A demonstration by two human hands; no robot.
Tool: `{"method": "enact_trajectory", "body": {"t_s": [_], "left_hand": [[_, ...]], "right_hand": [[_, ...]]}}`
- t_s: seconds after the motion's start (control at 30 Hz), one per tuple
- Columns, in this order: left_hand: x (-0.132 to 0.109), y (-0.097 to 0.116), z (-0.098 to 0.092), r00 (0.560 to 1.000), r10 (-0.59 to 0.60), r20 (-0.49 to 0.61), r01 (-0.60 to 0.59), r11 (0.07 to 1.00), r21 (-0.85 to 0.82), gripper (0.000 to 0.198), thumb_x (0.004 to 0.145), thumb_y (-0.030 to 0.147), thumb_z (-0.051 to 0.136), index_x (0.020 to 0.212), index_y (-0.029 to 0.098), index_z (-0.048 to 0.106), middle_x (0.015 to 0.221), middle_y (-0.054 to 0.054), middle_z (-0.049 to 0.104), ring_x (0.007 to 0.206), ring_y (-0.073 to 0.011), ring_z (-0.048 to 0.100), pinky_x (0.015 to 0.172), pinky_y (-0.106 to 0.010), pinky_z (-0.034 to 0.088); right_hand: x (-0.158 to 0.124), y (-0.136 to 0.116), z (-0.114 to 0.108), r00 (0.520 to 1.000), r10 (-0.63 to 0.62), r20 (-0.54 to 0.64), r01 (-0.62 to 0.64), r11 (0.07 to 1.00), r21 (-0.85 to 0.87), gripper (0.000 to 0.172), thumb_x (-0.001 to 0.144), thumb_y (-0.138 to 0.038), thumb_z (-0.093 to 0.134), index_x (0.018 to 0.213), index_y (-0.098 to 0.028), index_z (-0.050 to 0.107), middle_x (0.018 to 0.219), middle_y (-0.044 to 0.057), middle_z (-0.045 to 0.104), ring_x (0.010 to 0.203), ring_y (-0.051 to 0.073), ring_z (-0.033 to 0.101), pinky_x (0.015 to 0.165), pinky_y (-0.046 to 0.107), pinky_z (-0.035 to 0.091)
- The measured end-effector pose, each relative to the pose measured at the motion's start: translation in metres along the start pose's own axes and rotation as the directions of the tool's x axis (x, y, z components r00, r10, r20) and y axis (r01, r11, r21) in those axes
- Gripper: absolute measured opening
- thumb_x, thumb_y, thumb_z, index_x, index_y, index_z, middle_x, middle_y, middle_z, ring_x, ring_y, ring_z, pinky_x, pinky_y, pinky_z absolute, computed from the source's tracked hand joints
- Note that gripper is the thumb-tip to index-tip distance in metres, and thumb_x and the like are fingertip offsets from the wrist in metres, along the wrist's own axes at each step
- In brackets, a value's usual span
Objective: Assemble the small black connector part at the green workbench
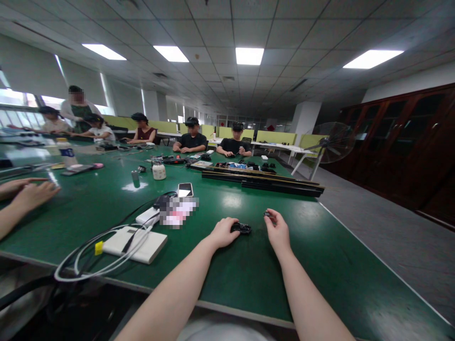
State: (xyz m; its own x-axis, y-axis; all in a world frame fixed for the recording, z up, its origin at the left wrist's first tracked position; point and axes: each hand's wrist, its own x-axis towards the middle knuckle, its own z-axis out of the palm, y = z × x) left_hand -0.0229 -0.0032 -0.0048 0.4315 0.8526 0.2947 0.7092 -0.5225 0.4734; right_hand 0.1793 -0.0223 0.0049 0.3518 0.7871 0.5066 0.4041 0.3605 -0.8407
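On the green table (249, 270) my left hand (224, 232) grips a small black device (243, 228) by its left end, fingers over the top and thumb at the near side. The device lies low at the table surface, and its right part shows uneven black detail too small to name. To the right, my right hand (277, 229) is raised a little with a small dark piece (266, 214) pinched between thumb and fingertips. A gap of bare table separates that piece from the black device.
Left of me lie a white power bank (156, 244) with looped cables and a phone (185, 190). Long black bars (280, 185) stretch across the table ahead. A co-worker's hands (33, 194) are at far left; several people sit beyond. A fan (329, 144) stands right.
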Motion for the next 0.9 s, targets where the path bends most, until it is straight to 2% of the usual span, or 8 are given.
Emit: {"method": "enact_trajectory", "body": {"t_s": [0.37, 0.47, 0.63, 0.77, 0.9], "left_hand": [[0.0, 0.0, -0.001, 1.0, -0.005, 0.014, 0.005, 1.0, -0.01, 0.041, 0.077, 0.031, 0.057, 0.116, 0.02, 0.055, 0.114, -0.006, 0.06, 0.106, -0.0239, 0.053, 0.094, -0.034, 0.04], [0.0, 0.0, -0.001, 1.0, -0.001, 0.014, 0.001, 1.0, -0.021, 0.041, 0.076, 0.03, 0.059, 0.116, 0.02, 0.055, 0.114, -0.006, 0.061, 0.105, -0.0239, 0.053, 0.094, -0.034, 0.04], [0.0, 0.0, -0.001, 1.0, -0.004, 0.016, 0.005, 1.0, -0.021, 0.04, 0.075, 0.028, 0.06, 0.115, 0.022, 0.055, 0.112, -0.004, 0.062, 0.104, -0.0235, 0.054, 0.093, -0.034, 0.041], [0.0, 0.0, -0.001, 1.0, -0.003, 0.012, 0.003, 1.0, -0.013, 0.04, 0.075, 0.028, 0.061, 0.114, 0.022, 0.055, 0.111, -0.004, 0.062, 0.103, -0.0232, 0.054, 0.092, -0.033, 0.042], [0.0, 0.001, -0.001, 1.0, 0.003, 0.002, -0.003, 1.0, -0.001, 0.039, 0.075, 0.028, 0.061, 0.113, 0.023, 0.056, 0.109, -0.004, 0.062, 0.102, -0.0234, 0.055, 0.09, -0.034, 0.043]], "right_hand": [[-0.001, 0.001, 0.002, 1.0, 0.012, 0.009, -0.012, 1.0, 0.022, 0.048, 0.073, -0.045, 0.055, 0.11, -0.016, 0.056, 0.102, 0.012, 0.065, 0.089, 0.022, 0.061, 0.075, 0.036, 0.051], [-0.001, 0.001, 0.002, 0.999, 0.022, 0.038, -0.022, 1.0, 0.0, 0.044, 0.072, -0.044, 0.055, 0.107, -0.017, 0.059, 0.098, 0.011, 0.066, 0.087, 0.021, 0.061, 0.074, 0.035, 0.051], [-0.002, 0.007, 0.004, 0.989, 0.045, 0.142, -0.037, 0.998, -0.059, 0.034, 0.069, -0.04, 0.059, 0.096, -0.02, 0.063, 0.088, 0.006, 0.068, 0.082, 0.02, 0.062, 0.073, 0.035, 0.05], [-0.007, 0.008, 0.007, 0.947, 0.065, 0.314, -0.045, 0.996, -0.073, 0.026, 0.066, -0.035, 0.062, 0.088, -0.021, 0.065, 0.085, 0.004, 0.07, 0.08, 0.019, 0.064, 0.077, 0.036, 0.049], [-0.012, 0.0, 0.01, 0.92, 0.048, 0.389, -0.008, 0.995, -0.102, 0.024, 0.067, -0.033, 0.062, 0.087, -0.022, 0.066, 0.085, 0.003, 0.069, 0.082, 0.02, 0.063, 0.079, 0.036, 0.048]]}}
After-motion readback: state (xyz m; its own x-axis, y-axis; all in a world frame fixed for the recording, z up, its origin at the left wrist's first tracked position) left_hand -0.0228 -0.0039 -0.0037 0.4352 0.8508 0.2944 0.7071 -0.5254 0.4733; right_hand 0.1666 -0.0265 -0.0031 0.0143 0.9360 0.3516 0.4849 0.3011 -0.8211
